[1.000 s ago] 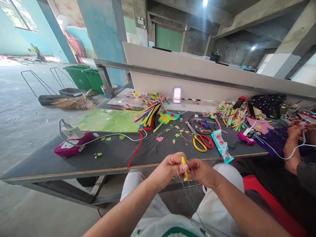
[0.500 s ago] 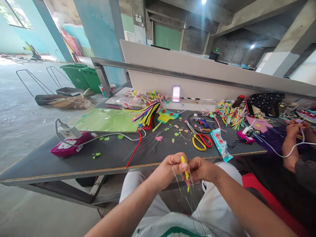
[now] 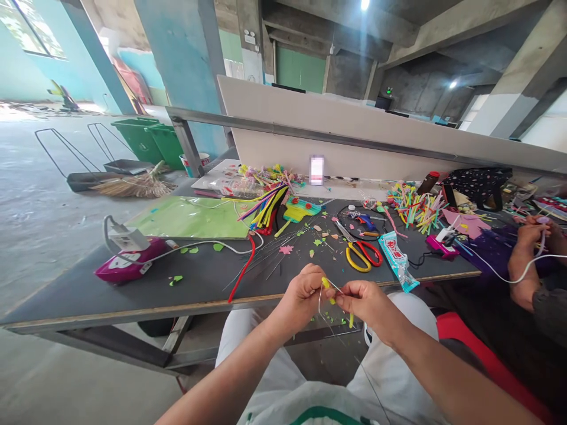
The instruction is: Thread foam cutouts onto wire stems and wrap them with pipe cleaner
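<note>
Over my lap, just off the table's front edge, my left hand (image 3: pixel 305 298) pinches a yellow pipe cleaner (image 3: pixel 326 283) together with thin wire. My right hand (image 3: pixel 365 304) is close beside it, thumb and fingertips closed on a thin metal wire (image 3: pixel 335 287) that runs across to the yellow piece. A yellow end hangs below the right fingers. Loose lengths of wire dangle under both hands, and parts of the yellow piece are hidden by the fingers. Red-and-yellow-handled scissors (image 3: pixel 364 257) lie open on the table ahead.
Near the scissors are a blue glue gun (image 3: pixel 367 222), a blue wrapper (image 3: pixel 398 260), a red pipe cleaner (image 3: pixel 243 268) and green scraps. Bundled pipe cleaners (image 3: pixel 268 212) lie farther back. A power strip (image 3: pixel 133 260) sits left. At right, another person's hands (image 3: pixel 531 236) work.
The hands have shifted slightly apart at the fingertips. The yellow pipe cleaner has turned and shows less, and the wires below have swung, one now trailing down to the right.
</note>
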A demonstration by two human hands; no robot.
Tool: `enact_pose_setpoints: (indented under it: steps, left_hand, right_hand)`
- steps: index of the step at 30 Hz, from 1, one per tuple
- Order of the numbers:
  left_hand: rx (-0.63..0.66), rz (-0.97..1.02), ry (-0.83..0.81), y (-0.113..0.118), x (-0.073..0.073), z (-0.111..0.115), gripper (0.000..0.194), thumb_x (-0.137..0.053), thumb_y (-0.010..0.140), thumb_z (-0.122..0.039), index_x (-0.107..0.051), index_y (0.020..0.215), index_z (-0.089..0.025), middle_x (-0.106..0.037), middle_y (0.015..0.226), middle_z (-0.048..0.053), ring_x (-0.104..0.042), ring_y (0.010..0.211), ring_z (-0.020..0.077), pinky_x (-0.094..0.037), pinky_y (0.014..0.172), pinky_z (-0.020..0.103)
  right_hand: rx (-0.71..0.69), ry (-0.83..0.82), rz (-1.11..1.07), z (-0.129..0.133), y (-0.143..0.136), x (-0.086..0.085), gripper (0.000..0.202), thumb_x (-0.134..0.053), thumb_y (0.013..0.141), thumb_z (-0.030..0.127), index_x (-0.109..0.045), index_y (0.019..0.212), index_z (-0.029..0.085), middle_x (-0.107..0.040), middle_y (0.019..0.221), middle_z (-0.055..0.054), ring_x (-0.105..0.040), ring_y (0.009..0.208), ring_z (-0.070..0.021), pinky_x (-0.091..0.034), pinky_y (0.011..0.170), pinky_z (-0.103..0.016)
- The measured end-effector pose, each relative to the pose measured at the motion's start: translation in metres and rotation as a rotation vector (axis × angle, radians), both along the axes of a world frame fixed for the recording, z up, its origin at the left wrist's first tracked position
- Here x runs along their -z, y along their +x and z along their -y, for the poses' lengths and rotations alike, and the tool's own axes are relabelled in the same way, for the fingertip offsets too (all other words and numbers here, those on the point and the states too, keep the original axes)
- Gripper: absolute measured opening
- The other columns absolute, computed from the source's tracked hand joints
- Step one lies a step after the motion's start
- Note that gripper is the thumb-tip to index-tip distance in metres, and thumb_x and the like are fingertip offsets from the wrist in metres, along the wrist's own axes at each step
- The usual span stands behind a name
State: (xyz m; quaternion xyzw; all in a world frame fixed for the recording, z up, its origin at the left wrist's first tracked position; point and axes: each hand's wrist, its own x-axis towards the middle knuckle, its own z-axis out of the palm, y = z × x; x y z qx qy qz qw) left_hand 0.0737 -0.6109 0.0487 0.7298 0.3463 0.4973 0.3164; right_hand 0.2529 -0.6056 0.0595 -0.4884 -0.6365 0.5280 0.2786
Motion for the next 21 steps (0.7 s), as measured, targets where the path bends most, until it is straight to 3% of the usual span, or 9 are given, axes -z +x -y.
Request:
enact_pose_setpoints:
  steps: [4, 7, 15, 21]
  left_hand:
    - [0.082, 0.072, -0.048, -0.001, 0.001, 0.0, 0.028, -0.055, 0.084, -0.028, -0.053, 0.06, -0.014, -0.048, 0.068, 0.002, -0.044, 0.068, 0.012, -0.035, 0.064, 0.024]
    - [0.197, 0.19, -0.153, -0.003, 0.003, 0.001, 0.025, -0.056, 0.083, -0.027, -0.055, 0.063, -0.014, -0.047, 0.073, 0.001, -0.044, 0.066, 0.0103, -0.035, 0.061, 0.024]
    - [0.348, 0.34, -0.255, 0.005, -0.003, 0.002, 0.024, -0.06, 0.081, -0.028, -0.063, 0.063, -0.013, -0.048, 0.07, 0.002, -0.049, 0.068, 0.0111, -0.04, 0.063, 0.024]
    - [0.38, 0.413, -0.374, 0.004, 0.004, 0.003, 0.028, -0.063, 0.077, -0.037, -0.065, 0.063, -0.013, -0.046, 0.074, 0.002, -0.047, 0.056, 0.0073, -0.039, 0.05, 0.021]
  right_hand:
    - [-0.276, -0.326, -0.187, -0.011, 0.012, -0.014, 0.024, -0.065, 0.075, 0.034, -0.064, 0.08, 0.011, -0.066, 0.061, -0.003, -0.029, 0.034, -0.001, -0.014, 0.035, -0.018]
    - [-0.496, -0.436, -0.274, -0.024, 0.019, -0.013, 0.024, -0.069, 0.073, 0.029, -0.066, 0.088, 0.01, -0.071, 0.071, -0.008, -0.031, 0.03, 0.0005, -0.014, 0.031, -0.016]
    - [-0.597, -0.507, -0.699, -0.029, -0.006, 0.026, 0.023, -0.08, 0.061, 0.025, -0.064, 0.07, 0.011, -0.066, 0.064, -0.002, -0.035, 0.028, -0.0002, -0.016, 0.025, -0.013]
    - [-0.62, -0.509, -0.765, -0.017, -0.017, 0.032, 0.028, -0.08, 0.063, 0.03, -0.064, 0.07, 0.008, -0.057, 0.057, 0.0, -0.033, 0.031, -0.0003, -0.016, 0.027, -0.014]
